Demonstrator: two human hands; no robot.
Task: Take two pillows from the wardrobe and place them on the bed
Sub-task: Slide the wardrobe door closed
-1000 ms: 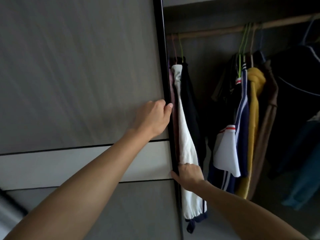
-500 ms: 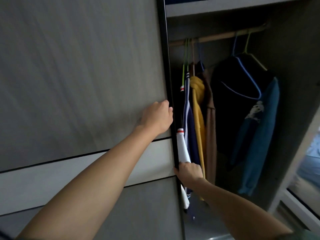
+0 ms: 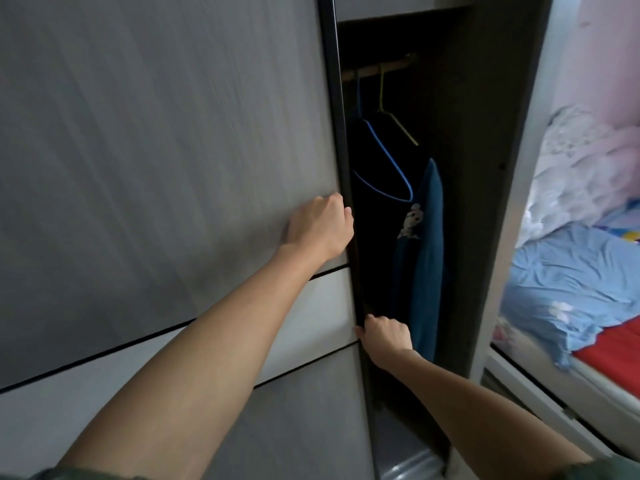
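A grey sliding wardrobe door [image 3: 166,161] fills the left of the view. My left hand [image 3: 320,228] is curled around its dark right edge at chest height. My right hand [image 3: 386,336] grips the same edge lower down. Only a narrow dark gap of the wardrobe [image 3: 391,202] shows, with a black garment and a blue garment [image 3: 427,258] on hangers. No pillow is visible inside the gap. The bed [image 3: 571,282] lies at the right with a blue cover and a white and pink heap of bedding [image 3: 581,174].
The wardrobe's dark side panel [image 3: 491,168] stands between the gap and the bed. A wooden hanging rail [image 3: 381,67] runs across the top of the opening. A red sheet [image 3: 613,344] shows at the bed's near edge.
The door has slid to the right under both hands, narrowing the opening. The white, yellow and brown clothes are now hidden behind it. The bed has come into view.
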